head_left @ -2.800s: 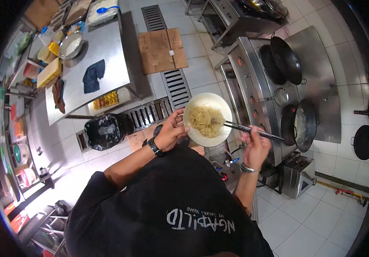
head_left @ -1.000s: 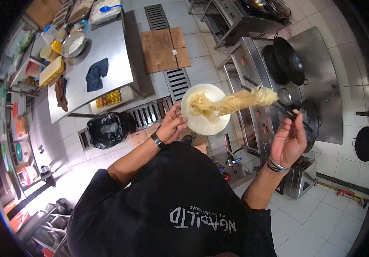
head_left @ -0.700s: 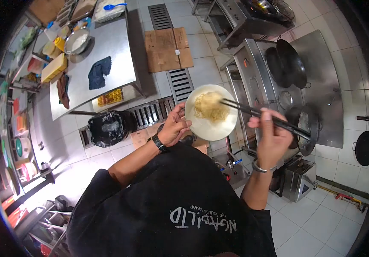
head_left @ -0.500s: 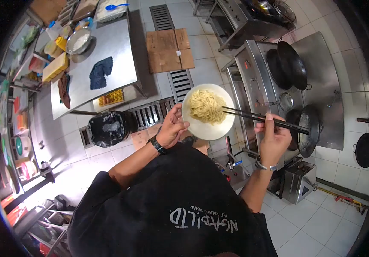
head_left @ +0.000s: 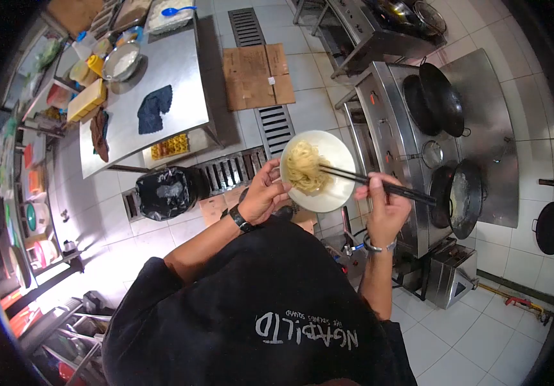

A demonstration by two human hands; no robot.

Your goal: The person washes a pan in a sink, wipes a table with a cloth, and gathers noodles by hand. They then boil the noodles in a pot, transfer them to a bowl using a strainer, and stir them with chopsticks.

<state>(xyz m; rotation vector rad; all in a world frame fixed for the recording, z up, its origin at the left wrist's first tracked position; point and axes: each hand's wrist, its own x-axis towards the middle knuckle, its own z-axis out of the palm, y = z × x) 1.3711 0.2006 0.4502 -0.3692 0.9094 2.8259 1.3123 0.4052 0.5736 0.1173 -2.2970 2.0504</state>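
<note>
A white bowl is held up in front of my chest, its left rim gripped by my left hand, thumb toward the inside. Pale yellow noodles lie bunched in the left part of the bowl. My right hand is closed around a pair of long black chopsticks. Their tips reach into the noodles, and the thick ends point right toward the stove.
To the right stands a steel stove with dark woks. A steel table at upper left carries a dark cloth and a metal bowl. Below it sits a black-lined bin. Flattened cardboard lies on the tiles.
My right hand has moved left, pushing the chopsticks further over the bowl. The noodles are now gathered into a tighter clump at the left, baring more of the bowl's right side.
</note>
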